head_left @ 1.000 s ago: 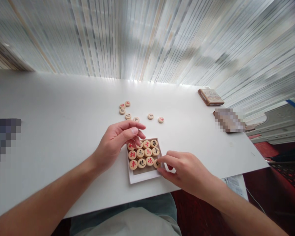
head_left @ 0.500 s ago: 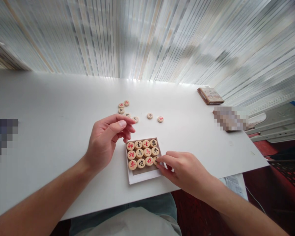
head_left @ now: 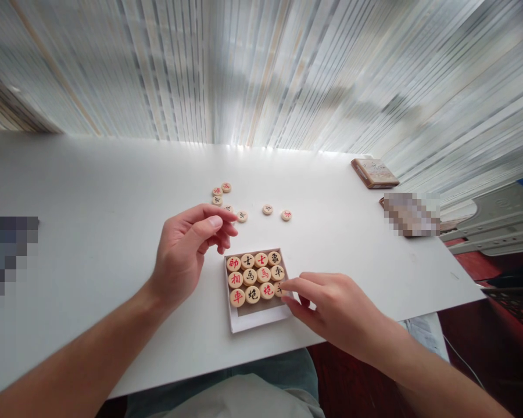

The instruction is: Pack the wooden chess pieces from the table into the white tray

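Note:
A shallow white box [head_left: 261,323] holds rows of round wooden Chinese chess pieces [head_left: 250,276] with red and black characters. At the box's right edge, my right hand [head_left: 326,299] has its thumb and index finger on the rightmost piece of the nearest row [head_left: 279,290], partly covering it. My left hand [head_left: 189,247] hovers left of the box's far corner, fingers loosely bent and apart, nothing visible in them. Beyond it lie several loose pieces, among them a black-marked piece [head_left: 242,216] close to its fingertips; another is partly hidden by that hand.
All this is on a white table [head_left: 91,232]. Toward the back right lie a brown box [head_left: 375,173] and a blurred-out brown item [head_left: 409,215]. A striped curtain [head_left: 244,69] hangs behind the table. A pixelated dark object [head_left: 9,249] is at the left edge.
The whole view has shifted slightly, with the table and box sitting a little lower. The right fingers have eased slightly off the corner piece, showing more of it. My left hand stays nearly still.

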A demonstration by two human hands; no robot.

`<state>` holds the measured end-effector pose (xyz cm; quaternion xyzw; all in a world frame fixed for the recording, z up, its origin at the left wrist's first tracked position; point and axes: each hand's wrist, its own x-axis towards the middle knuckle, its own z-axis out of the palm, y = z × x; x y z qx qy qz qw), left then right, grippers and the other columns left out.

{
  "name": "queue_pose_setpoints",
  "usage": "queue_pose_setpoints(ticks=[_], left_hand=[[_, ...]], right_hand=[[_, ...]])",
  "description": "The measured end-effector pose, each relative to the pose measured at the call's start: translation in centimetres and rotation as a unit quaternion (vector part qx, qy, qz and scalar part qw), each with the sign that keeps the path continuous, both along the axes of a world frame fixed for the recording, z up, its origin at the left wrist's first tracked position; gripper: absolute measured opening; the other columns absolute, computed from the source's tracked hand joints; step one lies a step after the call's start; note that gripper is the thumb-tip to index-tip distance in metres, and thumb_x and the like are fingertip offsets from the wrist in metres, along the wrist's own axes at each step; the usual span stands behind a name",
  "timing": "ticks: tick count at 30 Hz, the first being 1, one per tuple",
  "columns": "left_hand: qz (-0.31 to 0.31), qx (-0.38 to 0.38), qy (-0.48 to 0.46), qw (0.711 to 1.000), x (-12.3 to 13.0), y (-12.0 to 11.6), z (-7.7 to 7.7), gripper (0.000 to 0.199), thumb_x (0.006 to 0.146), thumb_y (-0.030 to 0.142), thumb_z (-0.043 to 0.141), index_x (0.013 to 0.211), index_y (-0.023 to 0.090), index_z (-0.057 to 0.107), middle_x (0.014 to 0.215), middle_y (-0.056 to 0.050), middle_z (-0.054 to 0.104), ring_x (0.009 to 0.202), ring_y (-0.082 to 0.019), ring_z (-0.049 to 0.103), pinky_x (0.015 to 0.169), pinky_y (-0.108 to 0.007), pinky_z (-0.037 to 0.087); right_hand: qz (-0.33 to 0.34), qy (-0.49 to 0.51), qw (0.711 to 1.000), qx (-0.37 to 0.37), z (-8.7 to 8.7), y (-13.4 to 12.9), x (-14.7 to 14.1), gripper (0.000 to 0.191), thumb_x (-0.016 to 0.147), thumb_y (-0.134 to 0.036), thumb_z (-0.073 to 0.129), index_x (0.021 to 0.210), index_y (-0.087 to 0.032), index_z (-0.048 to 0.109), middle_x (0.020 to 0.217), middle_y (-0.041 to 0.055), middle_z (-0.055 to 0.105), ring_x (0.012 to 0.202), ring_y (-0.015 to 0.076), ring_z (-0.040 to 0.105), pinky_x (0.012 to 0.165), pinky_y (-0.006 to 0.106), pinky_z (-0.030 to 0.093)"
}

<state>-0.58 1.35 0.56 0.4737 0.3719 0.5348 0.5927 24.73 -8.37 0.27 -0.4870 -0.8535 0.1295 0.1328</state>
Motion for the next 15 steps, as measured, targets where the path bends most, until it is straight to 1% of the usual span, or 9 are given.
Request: queue_pose_setpoints(ticks=[2,4,7,8,11,13,15], left_hand=[[0.022,0.021,0.021,0.999,-0.2,0.4,-0.1,0.015,0.088,0.023,0.07,0.088,0.017,0.084,0.076,-0.005,0.077,0.064,-0.015,0.064,0.058,-0.027,0.05],[0.048,0.046,0.05,0.996,-0.6,1.0,-0.3,0.014,0.09,0.021,0.07,0.088,0.018,0.083,0.075,-0.004,0.076,0.064,-0.015,0.063,0.059,-0.027,0.05],[0.093,0.083,0.101,0.987,-1.2,2.2,-0.7,0.013,0.091,0.021,0.07,0.089,0.018,0.082,0.075,-0.002,0.075,0.065,-0.015,0.065,0.061,-0.027,0.052],[0.106,0.092,0.124,0.982,-1.5,2.6,-0.9,0.013,0.091,0.021,0.07,0.09,0.018,0.082,0.076,-0.002,0.076,0.065,-0.014,0.064,0.062,-0.028,0.052],[0.144,0.116,0.187,0.965,-2.3,3.9,-1.5,0.014,0.091,0.023,0.069,0.091,0.017,0.082,0.077,-0.002,0.076,0.064,-0.014,0.064,0.063,-0.027,0.053],[0.154,0.117,0.219,0.956,-2.8,4.7,-2.1,0.014,0.089,0.025,0.07,0.091,0.017,0.081,0.077,-0.002,0.077,0.064,-0.013,0.064,0.063,-0.026,0.054],[0.157,0.102,0.244,0.951,-3.3,5.4,-2.8,0.016,0.088,0.027,0.07,0.093,0.017,0.081,0.079,-0.002,0.077,0.065,-0.013,0.065,0.064,-0.026,0.054]], right_hand=[[0.0,0.044,0.999,0.024,0.8,0.4,0.3,0.015,0.105,-0.02,0.064,0.101,-0.017,0.077,0.074,0.0013,0.073,0.059,0.0144,0.066,0.059,0.027,0.043],[-0.007,0.086,0.995,0.05,1.7,1.5,0.7,0.014,0.105,-0.024,0.067,0.1,-0.016,0.078,0.071,-0.0003,0.071,0.054,0.0114,0.06,0.057,0.025,0.042],[-0.034,0.13,0.988,0.079,2.9,4.7,1.0,0.013,0.102,-0.026,0.072,0.098,-0.016,0.08,0.065,-0.0024,0.069,0.049,0.0089,0.054,0.054,0.024,0.04],[-0.046,0.138,0.987,0.071,3.1,6.0,1.0,0.014,0.101,-0.026,0.072,0.096,-0.017,0.081,0.065,-0.0022,0.069,0.051,0.0094,0.055,0.055,0.025,0.041],[-0.076,0.166,0.983,0.03,3.1,10.3,0.5,0.017,0.099,-0.03,0.073,0.096,-0.017,0.084,0.066,-0.0008,0.071,0.054,0.011,0.058,0.058,0.026,0.043],[-0.091,0.165,0.982,0.003,2.6,12.8,-0.2,0.017,0.098,-0.03,0.075,0.096,-0.017,0.086,0.072,0.0011,0.076,0.059,0.0125,0.062,0.061,0.027,0.047],[-0.093,0.147,0.984,-0.021,1.9,14.7,-1.2,0.017,0.098,-0.027,0.074,0.103,-0.016,0.086,0.082,0.0039,0.08,0.065,0.0143,0.066,0.066,0.028,0.05]])
